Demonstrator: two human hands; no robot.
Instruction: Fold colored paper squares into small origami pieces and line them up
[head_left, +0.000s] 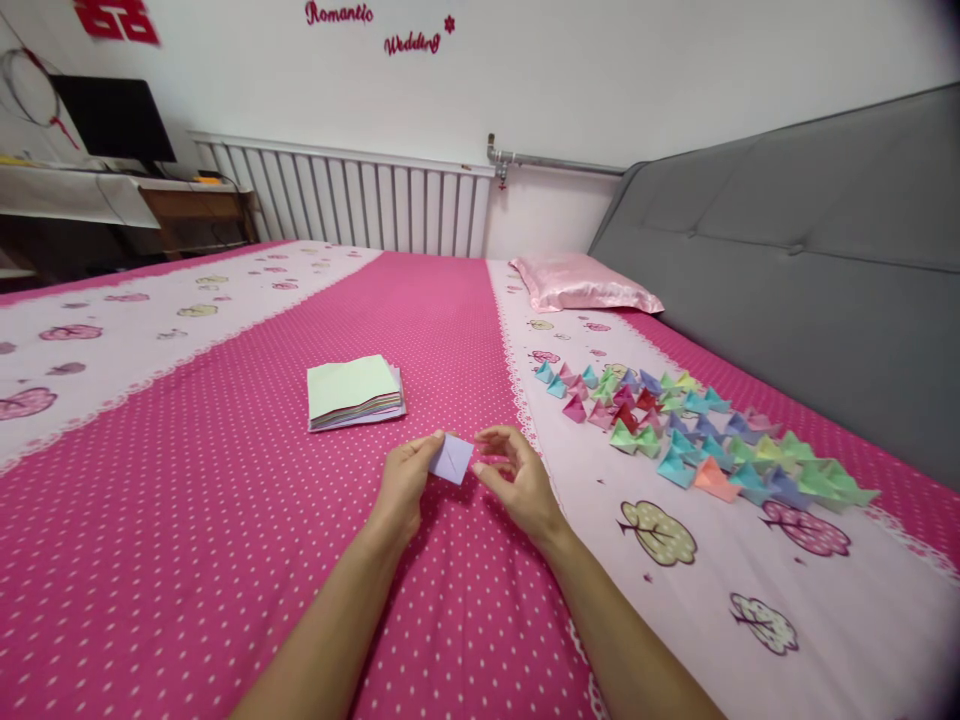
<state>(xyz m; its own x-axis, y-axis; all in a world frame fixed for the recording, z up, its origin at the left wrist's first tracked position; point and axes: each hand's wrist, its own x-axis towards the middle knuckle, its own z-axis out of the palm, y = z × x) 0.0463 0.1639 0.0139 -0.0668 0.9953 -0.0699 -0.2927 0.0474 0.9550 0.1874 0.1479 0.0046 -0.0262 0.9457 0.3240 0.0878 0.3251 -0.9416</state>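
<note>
A small lavender square of folded paper is pinched at its left edge by my left hand, with the thumb on top. A diagonal line crosses its face. Just right of the paper, my right hand is held with thumb and fingers apart, a small gap from the paper's right corner and nothing between them. Beyond my left hand lies a stack of paper sheets, pale green on top with other colours showing at the edges. Several folded paper boats in many colours stand in rows to the right.
The bed has a pink dotted sheet with pale printed bands. A pink pillow rests at the far right, by a grey padded headboard. A white radiator lines the back wall; a monitor stands on a desk at left.
</note>
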